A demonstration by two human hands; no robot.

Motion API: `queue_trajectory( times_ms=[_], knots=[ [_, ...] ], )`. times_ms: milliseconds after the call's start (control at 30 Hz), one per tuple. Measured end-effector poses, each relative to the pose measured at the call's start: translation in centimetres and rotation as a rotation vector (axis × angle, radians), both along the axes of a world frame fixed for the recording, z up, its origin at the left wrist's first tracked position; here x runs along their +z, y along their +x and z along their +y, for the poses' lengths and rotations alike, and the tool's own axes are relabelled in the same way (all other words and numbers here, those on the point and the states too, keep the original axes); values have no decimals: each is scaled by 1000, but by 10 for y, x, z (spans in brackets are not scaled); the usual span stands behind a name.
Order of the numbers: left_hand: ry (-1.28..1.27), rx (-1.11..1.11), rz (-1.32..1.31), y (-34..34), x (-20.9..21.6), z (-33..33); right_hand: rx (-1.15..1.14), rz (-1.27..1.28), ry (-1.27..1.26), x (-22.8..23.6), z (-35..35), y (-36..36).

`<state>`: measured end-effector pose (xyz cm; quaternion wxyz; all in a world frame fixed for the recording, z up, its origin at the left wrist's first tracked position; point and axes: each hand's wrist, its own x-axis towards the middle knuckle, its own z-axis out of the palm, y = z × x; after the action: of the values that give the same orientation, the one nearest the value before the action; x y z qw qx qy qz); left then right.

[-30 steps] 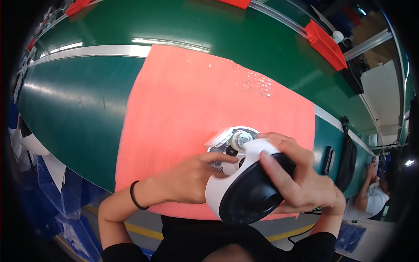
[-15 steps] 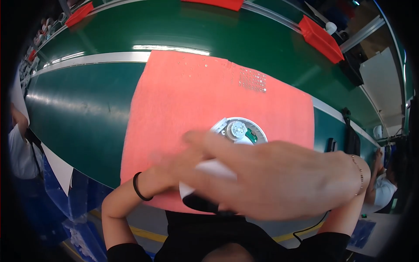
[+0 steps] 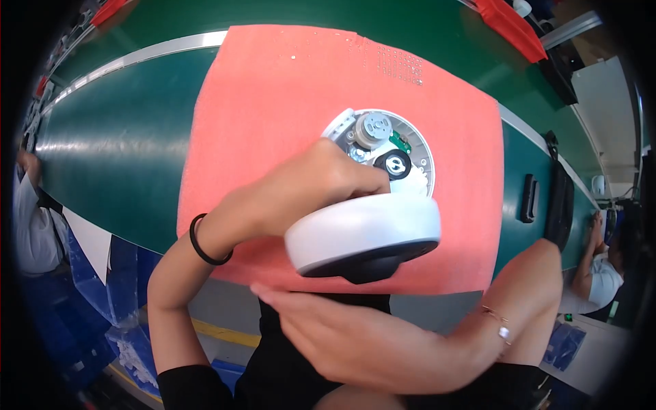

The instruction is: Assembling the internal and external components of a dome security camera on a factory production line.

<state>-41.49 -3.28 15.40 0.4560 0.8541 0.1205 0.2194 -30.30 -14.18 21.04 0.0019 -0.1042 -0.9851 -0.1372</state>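
Observation:
In front of me, a white round housing (image 3: pixel 365 229) with a black underside is tilted above the near part of the pink mat. My left hand (image 3: pixel 328 179) reaches over its far rim with the fingers curled round that edge; the fingertips are partly hidden. Just beyond lies an opened round white casing (image 3: pixel 427 158), showing a silver motor (image 3: pixel 374 128), a green circuit board (image 3: pixel 400 142) and a black-rimmed wheel (image 3: pixel 394 165). My right hand (image 3: pixel 362 338) is nearer my body, below the mat's edge, with its fingers stretched out to the left and nothing visible in them.
Small metal screws (image 3: pixel 403 67) lie in rows on the far part of the pink mat (image 3: pixel 273 102). A green bench (image 3: pixel 123 150) extends around it. A red bin (image 3: pixel 509 27) sits at the far right, and black objects (image 3: pixel 529 198) lie right of the mat. Other people sit at both sides.
My right hand has come down and left, away from over the casing, toward my lap. The white housing and the casing's inner parts now show plainly. The mat appears higher in view.

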Motion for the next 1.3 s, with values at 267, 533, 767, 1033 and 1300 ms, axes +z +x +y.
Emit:
queue_trajectory(
  times_ms=[267, 533, 767, 1033, 1300],
  knots=[
    [43, 70, -187, 3, -12, -9, -533, 699, -2559, -88, -31, 46],
    [212, 181, -332, 7, -20, -21, -551, 1435, -2674, -114, -62, 56],
    [474, 228, -340, -1, -34, -28, -1091, 1500, -1927, -88, -67, 107],
    [555, 255, -179, -12, -28, -26, -966, 1300, -1373, -3, 6, 136],
    [613, 479, 101, -24, -21, -42, -771, 772, -1238, 27, 90, 130]
  ],
)
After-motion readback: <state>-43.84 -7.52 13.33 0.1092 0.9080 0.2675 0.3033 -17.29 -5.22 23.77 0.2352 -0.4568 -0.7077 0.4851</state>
